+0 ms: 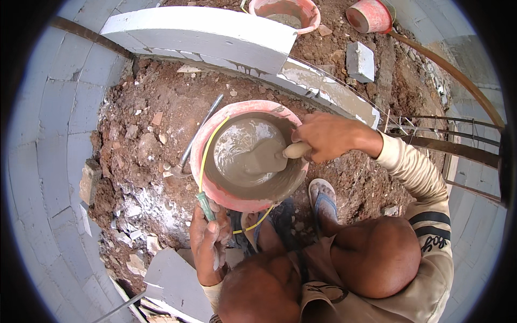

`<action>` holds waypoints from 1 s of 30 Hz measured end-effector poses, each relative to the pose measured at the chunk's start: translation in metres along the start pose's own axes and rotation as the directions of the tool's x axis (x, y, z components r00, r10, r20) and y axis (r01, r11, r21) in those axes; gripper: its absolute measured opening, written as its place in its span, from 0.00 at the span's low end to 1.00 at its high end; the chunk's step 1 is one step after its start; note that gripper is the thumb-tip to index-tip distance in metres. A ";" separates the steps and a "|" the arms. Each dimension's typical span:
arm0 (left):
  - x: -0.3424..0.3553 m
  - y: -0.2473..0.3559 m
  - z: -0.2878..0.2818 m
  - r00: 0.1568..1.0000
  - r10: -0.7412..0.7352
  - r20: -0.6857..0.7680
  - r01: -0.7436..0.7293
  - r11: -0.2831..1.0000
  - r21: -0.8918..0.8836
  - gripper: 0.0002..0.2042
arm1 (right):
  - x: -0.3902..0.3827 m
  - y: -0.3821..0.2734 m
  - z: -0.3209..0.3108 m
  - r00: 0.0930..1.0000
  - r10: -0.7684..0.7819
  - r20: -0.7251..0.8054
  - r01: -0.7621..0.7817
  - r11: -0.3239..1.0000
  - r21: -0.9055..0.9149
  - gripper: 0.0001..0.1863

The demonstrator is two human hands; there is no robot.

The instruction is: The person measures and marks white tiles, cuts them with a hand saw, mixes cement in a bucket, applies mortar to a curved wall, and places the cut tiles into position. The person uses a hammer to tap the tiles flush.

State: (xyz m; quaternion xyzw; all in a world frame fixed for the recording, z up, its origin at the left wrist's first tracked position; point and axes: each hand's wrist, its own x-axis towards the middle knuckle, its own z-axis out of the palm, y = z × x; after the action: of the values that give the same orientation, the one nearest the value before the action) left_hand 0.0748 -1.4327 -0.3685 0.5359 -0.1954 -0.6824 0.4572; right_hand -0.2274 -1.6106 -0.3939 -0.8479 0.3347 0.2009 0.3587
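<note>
A red mortar-smeared bucket [250, 203] stands on the soil just ahead of my feet. Wet grey mortar [237, 145] fills its lower part. My right hand [326, 137] is closed round the wooden handle of a trowel [269, 159], whose blade lies in the mortar and is coated with it. At the bucket's near left side, my left hand [210, 234] is closed on the green grip of the bucket's yellow wire handle [204, 206]. The handle is tipped over the left rim.
A hammer [198, 140] leans beside the bucket's left side. Beyond runs a low wall with white blocks [199, 35]. Further off are a second mortar bucket [285, 13], a tipped red bucket [369, 17] and a loose block [360, 62]. Steel bars [452, 140] jut in at right.
</note>
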 end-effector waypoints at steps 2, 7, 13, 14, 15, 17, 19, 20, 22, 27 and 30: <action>0.000 -0.002 -0.003 1.000 -0.016 -0.007 0.016 1.000 -0.023 0.29 | -0.031 0.015 -0.009 0.988 0.014 -0.154 0.004 0.993 0.116 0.18; 0.003 0.001 -0.003 1.000 -0.028 0.005 0.029 1.000 -0.010 0.31 | -0.108 0.041 -0.033 0.982 0.119 -0.145 -0.037 0.881 0.472 0.25; 0.002 0.004 0.004 0.999 -0.023 -0.025 0.023 1.000 0.014 0.31 | -0.192 0.069 -0.063 0.897 0.354 -0.264 -0.128 0.781 0.611 0.32; 0.001 0.004 0.005 0.999 -0.028 -0.031 0.029 0.999 0.019 0.31 | -0.210 0.074 -0.076 0.844 0.528 -0.088 -0.269 0.560 0.784 0.32; 0.001 0.004 0.004 0.999 -0.034 -0.029 0.035 0.999 0.018 0.31 | -0.216 0.084 -0.081 0.816 0.566 -0.115 -0.278 0.559 0.781 0.32; 0.000 0.005 0.003 0.998 -0.054 -0.019 0.054 0.998 0.014 0.32 | -0.225 0.107 -0.104 0.773 0.602 -0.198 -0.294 0.617 0.730 0.33; 0.000 0.005 0.002 0.998 -0.059 0.001 0.059 0.998 0.002 0.33 | -0.219 0.134 -0.131 0.720 0.643 -0.260 -0.376 0.676 0.634 0.34; -0.001 0.006 0.002 0.997 -0.072 -0.009 0.072 0.997 0.013 0.33 | -0.214 0.144 -0.142 0.705 0.627 -0.331 -0.362 0.720 0.592 0.30; -0.001 0.006 0.005 0.998 -0.068 -0.008 0.068 0.998 0.011 0.33 | -0.180 0.174 -0.179 0.839 0.519 -0.163 -0.424 0.812 0.400 0.29; 0.001 0.006 0.008 0.997 -0.036 0.067 0.038 0.999 -0.018 0.28 | -0.053 0.206 -0.227 0.834 0.552 -0.025 -0.551 0.834 0.046 0.30; 0.001 0.003 0.003 0.998 0.020 0.062 -0.032 0.982 0.188 0.26 | 0.010 0.188 -0.255 0.918 0.395 0.024 -0.394 0.918 -0.054 0.21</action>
State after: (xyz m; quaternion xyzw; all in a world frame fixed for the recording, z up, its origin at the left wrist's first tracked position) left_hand 0.0731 -1.4358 -0.3660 0.5537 -0.2799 -0.6704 0.4070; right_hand -0.3283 -1.9014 -0.3198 -0.7679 0.4874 0.2917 0.2961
